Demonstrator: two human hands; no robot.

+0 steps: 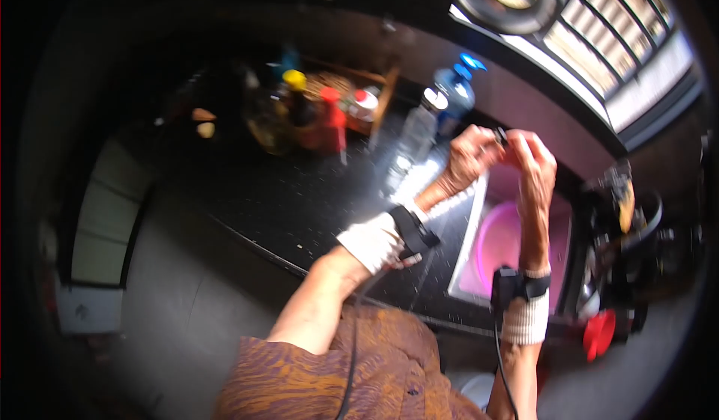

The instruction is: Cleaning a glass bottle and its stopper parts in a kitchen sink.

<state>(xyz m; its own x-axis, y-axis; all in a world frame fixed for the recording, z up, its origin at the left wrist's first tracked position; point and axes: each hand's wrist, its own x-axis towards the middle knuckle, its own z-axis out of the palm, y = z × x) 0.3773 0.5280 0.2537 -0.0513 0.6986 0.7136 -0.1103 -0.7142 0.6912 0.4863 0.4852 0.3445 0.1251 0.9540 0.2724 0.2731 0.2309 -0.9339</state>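
Both my hands are raised and close together over the far side of the sink. My left hand (472, 153) and my right hand (531, 153) pinch a small dark object (500, 136) between their fingertips; blur hides what it is. Under my right forearm lies the sink (467, 251), with a pink plastic basin (494, 246) in it. Just left of my left hand stands a clear bottle with a white cap (414, 133). Behind that bottle is a blue pump bottle (456, 91).
On the black countertop (269, 195), a yellow-capped bottle (294, 80), a red bottle (332, 117) and a red-lidded jar (365, 104) stand by a wooden-edged tray (385, 103). Utensils (624, 195) and a red plastic item (599, 333) are at the right. A barred window (601, 32) is beyond.
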